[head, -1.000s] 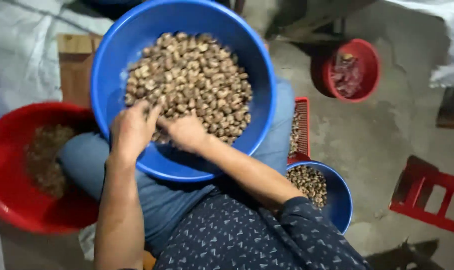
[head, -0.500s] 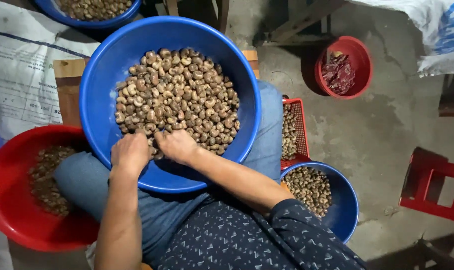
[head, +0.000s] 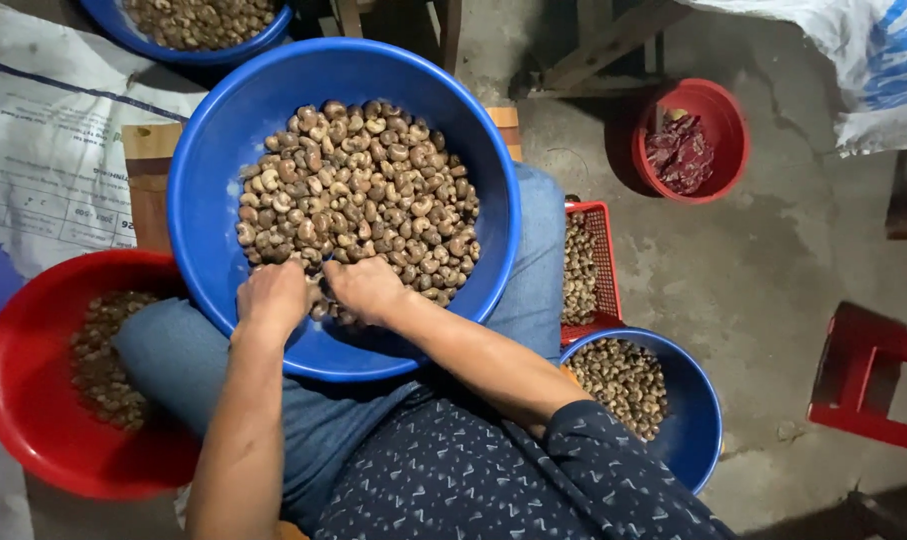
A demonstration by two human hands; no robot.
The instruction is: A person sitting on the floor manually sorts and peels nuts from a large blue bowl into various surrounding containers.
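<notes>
A large blue basin (head: 209, 200) rests on the seated person's lap, within easy reach of both arms; it holds a heap of brown nuts (head: 358, 195); the left hand (head: 271, 297) and right hand (head: 368, 288) meet at the heap's near edge, fingers curled down together among the nuts, though whether they pinch one cannot be told; a red basin (head: 23, 420) and a smaller blue bowl (head: 695, 420), both holding nuts, flank the knees.

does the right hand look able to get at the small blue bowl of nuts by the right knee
Probably yes. The right hand is in the large blue basin on the lap, and the small blue bowl sits open on the floor just right of that arm, with nothing covering it or lying between.
</notes>
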